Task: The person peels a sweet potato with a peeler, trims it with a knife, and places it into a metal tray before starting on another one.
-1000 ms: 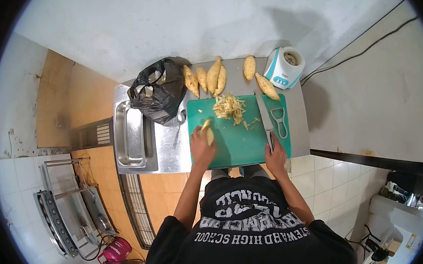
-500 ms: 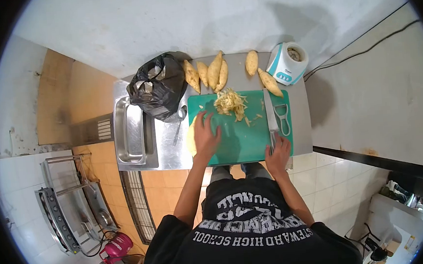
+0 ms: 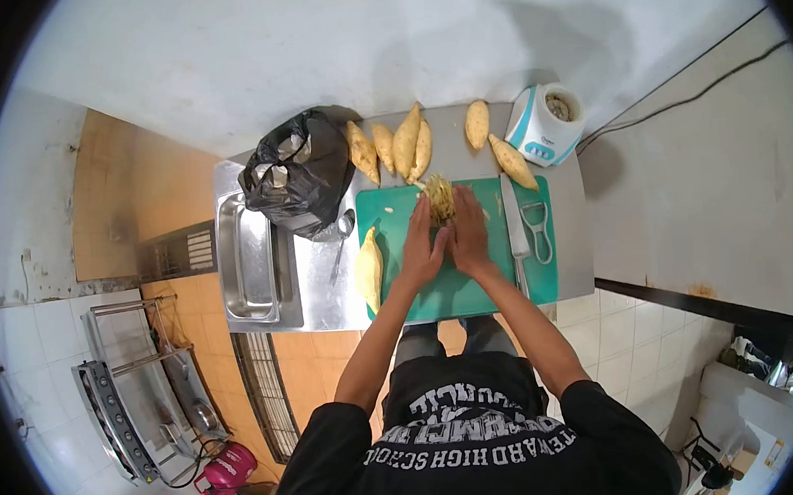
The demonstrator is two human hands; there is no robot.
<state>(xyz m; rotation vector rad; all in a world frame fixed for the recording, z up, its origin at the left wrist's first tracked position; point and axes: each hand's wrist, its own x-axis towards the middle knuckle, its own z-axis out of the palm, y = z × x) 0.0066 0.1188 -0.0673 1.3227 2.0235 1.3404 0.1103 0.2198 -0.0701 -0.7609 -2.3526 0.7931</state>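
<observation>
Both my hands reach over the green cutting board, at either side of a pile of pale yellow sweet potato strips. My left hand lies along the pile's left side with its fingers stretched forward. On the other side, my right hand has its fingers straight too, and the thumbs almost meet below the pile. The palms partly hide the strips. A peeled yellow sweet potato rests at the board's left edge. To the right lie a knife and a white peeler.
Unpeeled sweet potatoes lie behind the board, with another one farther right. A black plastic bag, a spoon and a steel sink are on the left. A white and teal blender base stands at back right.
My right hand has left the knife handle and moved left to the strips. My left hand has moved right from beside the peeled sweet potato. The strips are now bunched more tightly.
</observation>
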